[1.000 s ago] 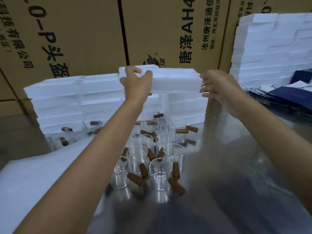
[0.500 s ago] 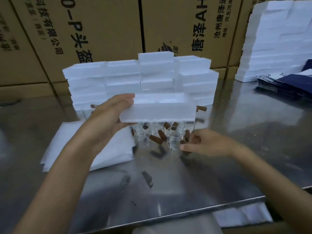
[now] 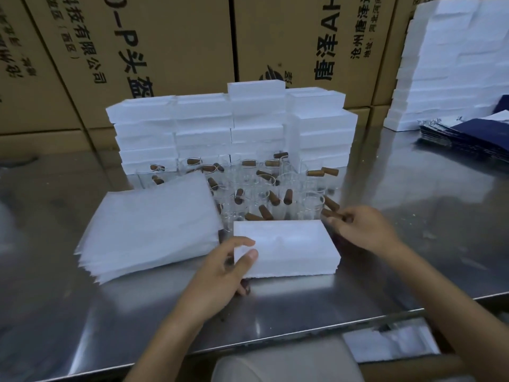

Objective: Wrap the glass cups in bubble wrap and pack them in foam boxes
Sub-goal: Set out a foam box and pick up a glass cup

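A white foam box point(image 3: 292, 248) rests on the steel table point(image 3: 413, 216) in front of me, and my left hand point(image 3: 225, 267) grips its left end. Behind it stands a cluster of clear glass cups point(image 3: 264, 194) with brown wooden handles. My right hand point(image 3: 360, 230) reaches the right side of the cluster, fingers closed on the brown handle of a cup point(image 3: 314, 209). A stack of white bubble wrap sheets point(image 3: 148, 224) lies to the left of the box.
Stacked foam boxes point(image 3: 231, 125) form a wall behind the cups. A taller foam stack point(image 3: 454, 64) and dark blue flat cartons point(image 3: 473, 133) sit at the far right. Large cardboard cartons point(image 3: 165, 45) line the back. The table's front edge runs close to my body.
My left hand brought the foam box down from above the cups and set it on the table in front of them. My right hand stayed by the cups at the right.
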